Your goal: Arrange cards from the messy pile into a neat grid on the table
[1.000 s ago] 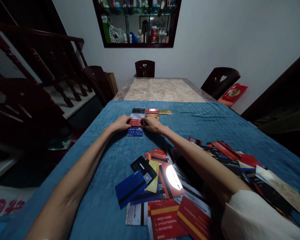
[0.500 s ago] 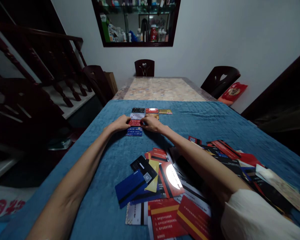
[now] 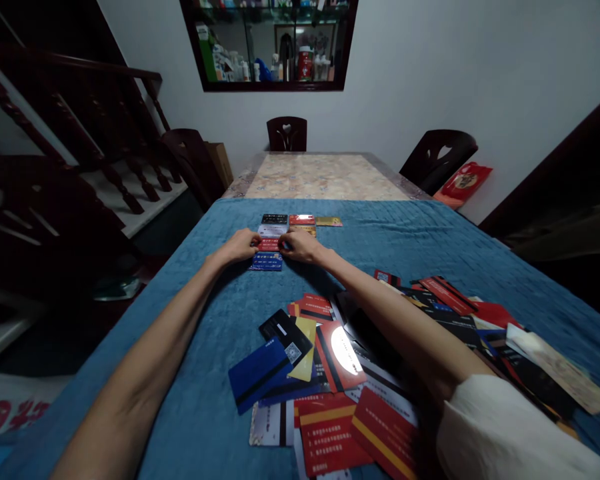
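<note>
A red plastic card (image 3: 269,245) lies in a column of cards on the blue cloth, between my two hands. My left hand (image 3: 241,245) has its fingers closed at the card's left edge. At its right edge, my right hand (image 3: 300,245) holds with curled fingers. Just below is a blue card (image 3: 266,261); above are a silver card (image 3: 273,231) and a black card (image 3: 275,219). Right of these lie another red card (image 3: 301,219), an orange-gold card (image 3: 310,230) partly behind my right hand, and a gold card (image 3: 329,221).
A loose heap of overlapping cards (image 3: 334,433) spreads near me under my right forearm. More cards (image 3: 447,295) are piled to the right. Blue cloth (image 3: 195,387) covers the near table; the patterned tabletop (image 3: 315,175) shows beyond. Dark chairs (image 3: 287,135) stand around it.
The whole view has shifted slightly. Both hands stay at the red card's edges, and the laid-out cards keep their arrangement.
</note>
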Action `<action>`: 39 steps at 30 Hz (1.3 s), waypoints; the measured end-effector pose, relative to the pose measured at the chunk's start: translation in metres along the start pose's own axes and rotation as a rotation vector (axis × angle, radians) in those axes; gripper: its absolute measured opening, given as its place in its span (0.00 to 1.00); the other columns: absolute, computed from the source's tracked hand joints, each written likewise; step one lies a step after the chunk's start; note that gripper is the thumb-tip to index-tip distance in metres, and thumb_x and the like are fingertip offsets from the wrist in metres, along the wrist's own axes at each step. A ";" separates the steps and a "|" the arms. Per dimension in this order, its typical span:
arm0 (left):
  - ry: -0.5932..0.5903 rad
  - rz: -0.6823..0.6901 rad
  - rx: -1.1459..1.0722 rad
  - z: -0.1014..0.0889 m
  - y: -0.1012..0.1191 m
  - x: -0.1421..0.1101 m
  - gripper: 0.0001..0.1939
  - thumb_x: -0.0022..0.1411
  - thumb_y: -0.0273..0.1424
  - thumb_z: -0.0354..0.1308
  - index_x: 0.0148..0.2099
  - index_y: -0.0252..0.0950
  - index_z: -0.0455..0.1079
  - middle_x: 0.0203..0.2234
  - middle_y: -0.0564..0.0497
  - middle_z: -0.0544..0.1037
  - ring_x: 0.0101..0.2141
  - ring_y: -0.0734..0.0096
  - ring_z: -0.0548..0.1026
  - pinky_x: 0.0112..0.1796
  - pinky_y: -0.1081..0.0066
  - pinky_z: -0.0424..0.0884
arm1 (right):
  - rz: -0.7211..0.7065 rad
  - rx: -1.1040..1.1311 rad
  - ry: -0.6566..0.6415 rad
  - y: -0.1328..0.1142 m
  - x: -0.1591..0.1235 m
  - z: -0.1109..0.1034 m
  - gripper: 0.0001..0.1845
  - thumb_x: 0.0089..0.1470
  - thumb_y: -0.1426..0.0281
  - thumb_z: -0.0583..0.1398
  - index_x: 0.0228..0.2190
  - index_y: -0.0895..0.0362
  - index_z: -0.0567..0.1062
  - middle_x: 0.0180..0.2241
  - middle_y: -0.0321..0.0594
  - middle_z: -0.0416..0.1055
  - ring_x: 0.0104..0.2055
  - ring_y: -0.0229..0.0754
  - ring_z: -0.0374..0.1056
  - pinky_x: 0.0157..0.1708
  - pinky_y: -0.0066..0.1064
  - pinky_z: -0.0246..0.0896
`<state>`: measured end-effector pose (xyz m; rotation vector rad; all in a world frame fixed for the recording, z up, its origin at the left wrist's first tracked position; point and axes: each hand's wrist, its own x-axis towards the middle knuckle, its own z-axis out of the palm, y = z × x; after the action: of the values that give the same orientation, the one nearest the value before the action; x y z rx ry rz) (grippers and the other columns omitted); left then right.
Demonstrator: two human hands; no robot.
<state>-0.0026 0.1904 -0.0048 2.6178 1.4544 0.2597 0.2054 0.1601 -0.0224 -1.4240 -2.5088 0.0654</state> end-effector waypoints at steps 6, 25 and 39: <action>-0.006 -0.008 0.030 -0.001 0.003 -0.002 0.17 0.52 0.24 0.56 0.43 0.33 0.80 0.35 0.45 0.82 0.39 0.58 0.79 0.42 0.70 0.73 | -0.003 -0.006 -0.013 0.002 0.000 0.000 0.17 0.60 0.68 0.58 0.47 0.58 0.80 0.48 0.52 0.75 0.50 0.47 0.69 0.46 0.31 0.60; 0.169 0.035 0.025 -0.005 0.013 -0.004 0.15 0.55 0.28 0.53 0.38 0.30 0.80 0.34 0.42 0.79 0.35 0.60 0.74 0.43 0.65 0.71 | 0.021 -0.058 -0.015 0.007 -0.016 -0.021 0.21 0.59 0.70 0.59 0.54 0.54 0.75 0.55 0.49 0.71 0.54 0.49 0.67 0.48 0.34 0.61; 0.251 0.381 -0.026 -0.014 0.090 -0.020 0.12 0.58 0.24 0.52 0.33 0.34 0.77 0.32 0.46 0.77 0.38 0.62 0.72 0.42 0.65 0.70 | 0.097 -0.113 0.067 0.033 -0.111 -0.062 0.13 0.60 0.69 0.56 0.41 0.54 0.81 0.43 0.44 0.77 0.48 0.50 0.63 0.39 0.35 0.52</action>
<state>0.0590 0.1266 0.0253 2.9071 0.9836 0.6627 0.3022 0.0772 0.0103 -1.5649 -2.4232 -0.1064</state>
